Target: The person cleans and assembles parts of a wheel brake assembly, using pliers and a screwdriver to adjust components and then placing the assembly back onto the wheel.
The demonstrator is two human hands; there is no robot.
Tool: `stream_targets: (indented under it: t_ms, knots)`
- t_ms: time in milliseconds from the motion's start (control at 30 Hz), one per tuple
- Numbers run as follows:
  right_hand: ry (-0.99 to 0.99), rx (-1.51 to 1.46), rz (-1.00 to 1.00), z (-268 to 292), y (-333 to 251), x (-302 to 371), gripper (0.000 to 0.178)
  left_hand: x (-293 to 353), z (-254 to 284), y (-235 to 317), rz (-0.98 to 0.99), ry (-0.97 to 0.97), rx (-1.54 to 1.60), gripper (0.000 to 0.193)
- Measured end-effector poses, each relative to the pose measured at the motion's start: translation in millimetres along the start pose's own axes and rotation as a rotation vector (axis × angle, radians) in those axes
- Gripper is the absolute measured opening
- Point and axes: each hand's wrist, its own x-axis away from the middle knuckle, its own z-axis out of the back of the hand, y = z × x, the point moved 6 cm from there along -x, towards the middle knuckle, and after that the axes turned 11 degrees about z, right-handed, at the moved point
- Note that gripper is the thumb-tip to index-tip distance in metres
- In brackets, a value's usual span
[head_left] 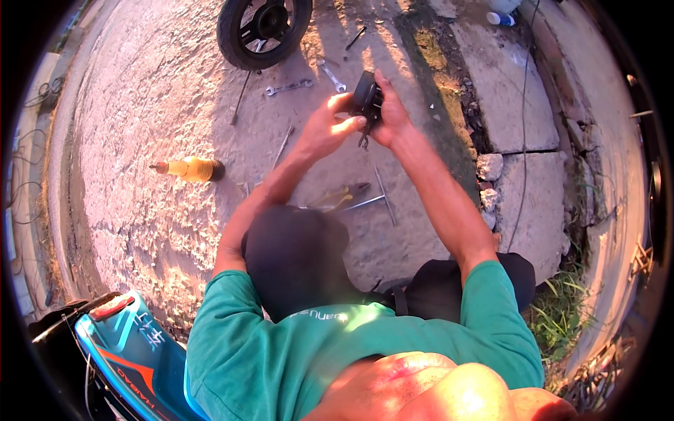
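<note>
Reaching forward | left hand (pixel 331 130), right hand (pixel 393 118) | fingers (pixel 383 82) clamped on black part (pixel 364 91), apparently boxy

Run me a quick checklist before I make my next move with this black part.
1. Black part held by the left hand and right hand: ok.
2. Wheel apart from both hands: ok.
3. Yellow-handled pliers put away: not ok, loose on the ground.
4. Wrench nearest the wheel put away: not ok, also on the ground.
5. Amber bottle sealed: cannot tell.
</note>
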Motion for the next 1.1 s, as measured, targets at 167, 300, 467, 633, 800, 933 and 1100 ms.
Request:
stream_targets:
  t_ms: [167,300,467,633,800,933,1100]
  knots:
    - [0.015,0.038,0.1,1.2,0.6,-3.1,0.056,-5.1,-8.3,-9.4,0.003,-0.018,0.025,0.061]
    - [-0.016,0.041,0.018,-2.6,1.7,1.1,0.058,-7.7,-2.0,-10.5,-0.011,0.05,0.04,0.056]
    - [0.079,0.296,0.083,-8.7,-9.1,12.7,0.061,-11.3,14.6,-23.9,0.051,0.09,0.428,0.042]
    - [0.081,0.489,0.2,-1.8,-8.9,12.6,0.066,-12.6,28.8,-37.6,0.213,0.104,0.868,0.035]
    - [0.081,0.588,0.173,-3.7,5.3,17.4,0.065,-9.6,33.5,-34.7,0.148,0.141,0.912,0.035]
    - [0.162,0.638,0.132,-1.1,4.0,19.7,0.06,-9.9,33.2,-29.8,0.065,0.132,0.894,0.036]
    - [0.052,0.813,0.021,2.0,-1.0,23.3,0.048,-10.7,33.8,-31.1,0.031,0.114,0.901,0.043]
